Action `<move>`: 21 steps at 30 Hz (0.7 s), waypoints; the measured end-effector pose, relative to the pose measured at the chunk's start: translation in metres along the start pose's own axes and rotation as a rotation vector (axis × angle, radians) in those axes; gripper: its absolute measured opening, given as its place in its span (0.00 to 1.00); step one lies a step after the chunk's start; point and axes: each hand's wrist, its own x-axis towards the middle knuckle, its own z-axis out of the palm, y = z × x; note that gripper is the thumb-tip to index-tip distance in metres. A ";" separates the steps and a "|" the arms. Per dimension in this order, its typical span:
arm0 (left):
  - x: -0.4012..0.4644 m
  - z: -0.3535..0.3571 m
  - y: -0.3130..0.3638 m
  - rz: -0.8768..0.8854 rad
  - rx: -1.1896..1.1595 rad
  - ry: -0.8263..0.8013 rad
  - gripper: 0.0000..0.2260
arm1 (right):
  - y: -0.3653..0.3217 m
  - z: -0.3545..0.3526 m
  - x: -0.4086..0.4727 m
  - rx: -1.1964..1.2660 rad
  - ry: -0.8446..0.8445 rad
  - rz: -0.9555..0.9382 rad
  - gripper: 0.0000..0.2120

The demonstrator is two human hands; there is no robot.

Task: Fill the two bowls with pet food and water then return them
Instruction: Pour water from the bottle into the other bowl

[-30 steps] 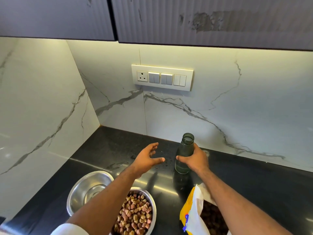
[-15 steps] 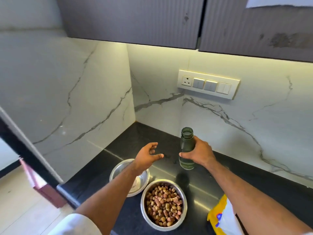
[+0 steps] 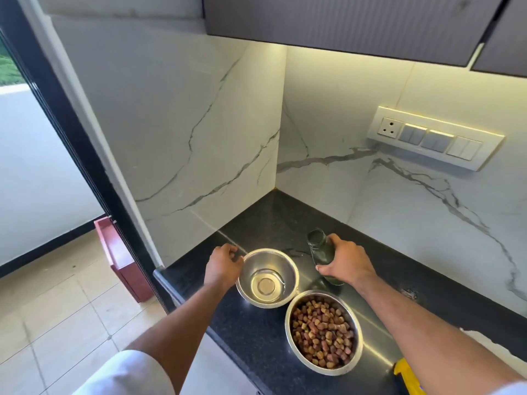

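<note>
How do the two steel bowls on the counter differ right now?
The far bowl holds only a shallow pool of clear liquid, while the near bowl is heaped with brown and pink kibble. The left hand grips the far bowl's rim; nothing touches the near bowl. Both are round, shiny steel, upright on the black counter.

The black counter (image 3: 256, 332) carries two steel bowls (image 3: 288, 269) (image 3: 358, 337), a bottle (image 3: 320, 250) and a yellow bag (image 3: 406, 377).

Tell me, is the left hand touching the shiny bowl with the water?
Touching. The head view shows the left hand with its fingers curled against the rim of the water bowl, no counter showing between them.
</note>
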 end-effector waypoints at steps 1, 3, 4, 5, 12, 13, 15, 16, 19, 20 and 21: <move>-0.001 0.000 -0.007 -0.021 0.043 -0.028 0.15 | -0.002 0.003 0.000 -0.018 -0.010 -0.005 0.33; -0.003 0.002 -0.018 -0.077 0.076 -0.112 0.12 | -0.004 0.009 0.001 -0.066 -0.024 -0.026 0.31; -0.003 0.004 -0.021 -0.102 0.059 -0.146 0.10 | -0.005 0.012 0.002 -0.098 -0.027 -0.039 0.31; -0.003 0.006 -0.023 -0.120 0.029 -0.171 0.08 | -0.005 0.014 0.002 -0.130 -0.027 -0.052 0.31; 0.005 0.019 -0.017 -0.156 -0.104 -0.203 0.04 | -0.011 0.019 0.005 -0.328 -0.040 -0.082 0.36; 0.007 0.020 -0.016 -0.155 -0.108 -0.204 0.04 | -0.010 0.020 0.006 -0.358 -0.039 -0.083 0.38; 0.009 0.023 -0.013 -0.146 -0.120 -0.206 0.03 | -0.009 0.021 0.008 -0.413 -0.036 -0.087 0.40; 0.010 0.025 -0.012 -0.139 -0.131 -0.210 0.03 | -0.008 0.021 0.009 -0.436 -0.036 -0.088 0.40; 0.012 0.030 -0.008 -0.132 -0.186 -0.240 0.05 | -0.006 0.021 0.011 -0.476 -0.045 -0.091 0.38; 0.013 0.031 -0.007 -0.132 -0.207 -0.249 0.05 | -0.005 0.021 0.012 -0.487 -0.046 -0.093 0.37; 0.014 0.032 -0.006 -0.131 -0.225 -0.255 0.05 | -0.003 0.021 0.012 -0.498 -0.045 -0.094 0.35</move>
